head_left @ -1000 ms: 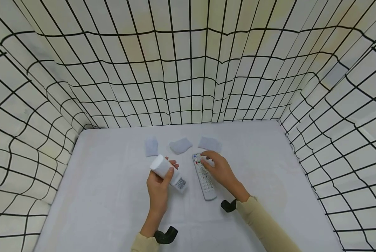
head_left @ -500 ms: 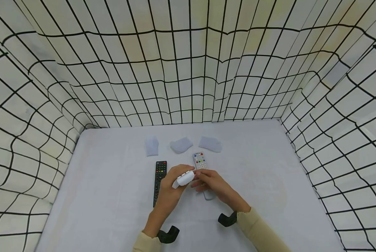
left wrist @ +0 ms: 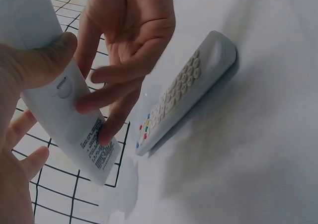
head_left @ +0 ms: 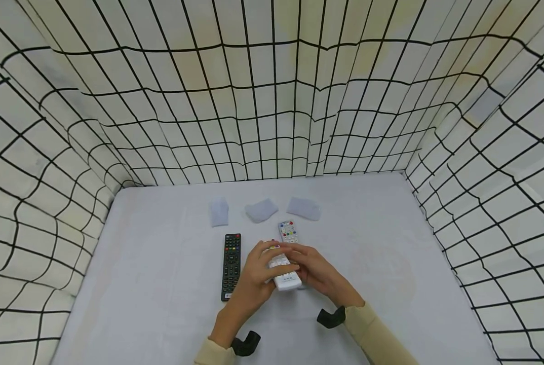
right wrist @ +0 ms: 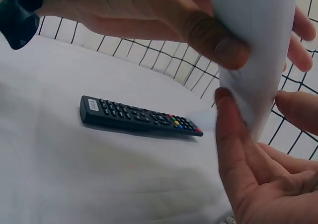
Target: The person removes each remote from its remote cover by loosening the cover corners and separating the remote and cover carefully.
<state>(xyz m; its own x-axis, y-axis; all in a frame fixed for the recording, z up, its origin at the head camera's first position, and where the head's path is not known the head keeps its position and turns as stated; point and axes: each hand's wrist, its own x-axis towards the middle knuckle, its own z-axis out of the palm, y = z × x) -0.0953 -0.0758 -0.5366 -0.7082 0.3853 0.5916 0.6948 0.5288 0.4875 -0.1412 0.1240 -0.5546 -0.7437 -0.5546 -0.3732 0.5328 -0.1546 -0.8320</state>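
White table [head_left: 162,284] (two remotes [head_left: 231,264], three cloths [head_left: 261,210]).

White remote [right wrist: 253,50] between hands, black remote [right wrist: 139,117] beyond

Light is bright and even, coming from above w/ no glare. My head view bends strongly at edges: grid lines curve, most at 9 and 3 o'clock. Shadows are soft, only thin one under the white remote [left wrist: 186,90] and the black remote [right wrist: 139,117]. In wrist views my left hand [right wrist: 149,15] and right hand [left wrist: 126,45] are very near, a bit blurred.
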